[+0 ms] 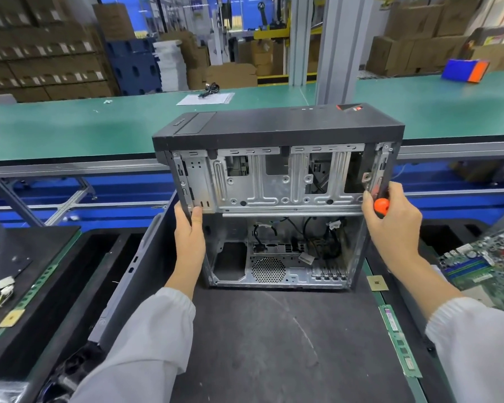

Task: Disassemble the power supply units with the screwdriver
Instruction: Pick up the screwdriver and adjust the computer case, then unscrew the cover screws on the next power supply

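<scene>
The open computer case (277, 199) stands on a dark mat (274, 344), its black front panel uppermost; the left hand (188, 231) grips its left edge, fingers curled round the metal frame. The right hand (390, 225) steadies the right edge while clutching a screwdriver (380, 205) (orange-ended handle); a circuit board (489, 260) lies to the right, a memory stick (399, 341) beside the mat.

green conveyor belt (70, 126), stacked cardboard boxes (41, 53)
</scene>
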Motion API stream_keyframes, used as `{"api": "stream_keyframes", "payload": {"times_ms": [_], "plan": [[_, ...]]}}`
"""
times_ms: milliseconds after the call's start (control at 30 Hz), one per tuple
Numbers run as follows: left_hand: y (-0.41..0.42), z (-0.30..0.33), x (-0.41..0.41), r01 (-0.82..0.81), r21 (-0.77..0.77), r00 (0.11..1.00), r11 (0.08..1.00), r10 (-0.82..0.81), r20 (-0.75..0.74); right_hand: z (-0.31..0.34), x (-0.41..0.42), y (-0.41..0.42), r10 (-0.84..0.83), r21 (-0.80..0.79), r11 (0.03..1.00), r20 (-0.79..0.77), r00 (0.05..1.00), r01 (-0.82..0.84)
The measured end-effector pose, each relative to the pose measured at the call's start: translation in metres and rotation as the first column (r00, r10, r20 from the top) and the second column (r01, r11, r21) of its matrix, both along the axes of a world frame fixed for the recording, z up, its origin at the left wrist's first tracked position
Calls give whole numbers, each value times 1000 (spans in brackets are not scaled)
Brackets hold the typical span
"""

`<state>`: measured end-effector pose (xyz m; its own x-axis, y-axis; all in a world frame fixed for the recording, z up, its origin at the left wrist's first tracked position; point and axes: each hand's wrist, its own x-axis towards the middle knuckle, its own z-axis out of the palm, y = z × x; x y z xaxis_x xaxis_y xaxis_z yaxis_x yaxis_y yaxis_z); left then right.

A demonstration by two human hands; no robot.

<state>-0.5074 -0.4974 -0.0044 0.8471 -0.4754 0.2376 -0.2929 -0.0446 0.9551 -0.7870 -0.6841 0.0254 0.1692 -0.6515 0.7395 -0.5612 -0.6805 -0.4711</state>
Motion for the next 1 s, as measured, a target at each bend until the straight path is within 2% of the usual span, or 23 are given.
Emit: {"api": "stream_keyframes", "payload": {"times_ms": [267, 533, 633, 700, 767, 833, 867, 900, 933, 1000], "plan": [[-2, -2, -8, -62, -20, 998, 998, 62, 1, 2, -8, -10, 73, 13, 997, -85, 994, -72], [13, 4, -14, -12, 55, 997, 998, 8, 79, 5, -9, -3, 98, 108, 990, -37, 995, -93], [21, 6, -21, 16, 118, 995, 993, -27, 97, 5, -9, 2, 107, 196, 973, 69, 992, -118], [26, 7, -27, 46, 219, 989, 975, -76, 129, 3, -7, 11, 59, 216, 972, 156, 986, -92], [30, 10, -31, 80, 424, 984, 902, -141, 113, 0, -2, 22, 17, 176, 983, 220, 975, -57], [34, 16, -33, 36, 683, 978, 730, -167, 127, -2, 3, 37, 13, 120, 992, 250, 968, -44], [37, 20, -34, -31, 774, 966, 633, -179, 185, -2, 6, 45, 30, 105, 993, 250, 968, -58], [39, 25, -36, -100, 813, 942, 574, -209, 263, -1, 9, 53, 56, 105, 991, 238, 970, -83], [39, 32, -42, -139, 821, 912, 553, -252, 324, 1, 13, 61, 90, 121, 986, 220, 971, -119], [36, 40, -54, -107, 800, 847, 591, -367, 384, 5, 21, 77, 176, 190, 959, 186, 967, -211]]}}
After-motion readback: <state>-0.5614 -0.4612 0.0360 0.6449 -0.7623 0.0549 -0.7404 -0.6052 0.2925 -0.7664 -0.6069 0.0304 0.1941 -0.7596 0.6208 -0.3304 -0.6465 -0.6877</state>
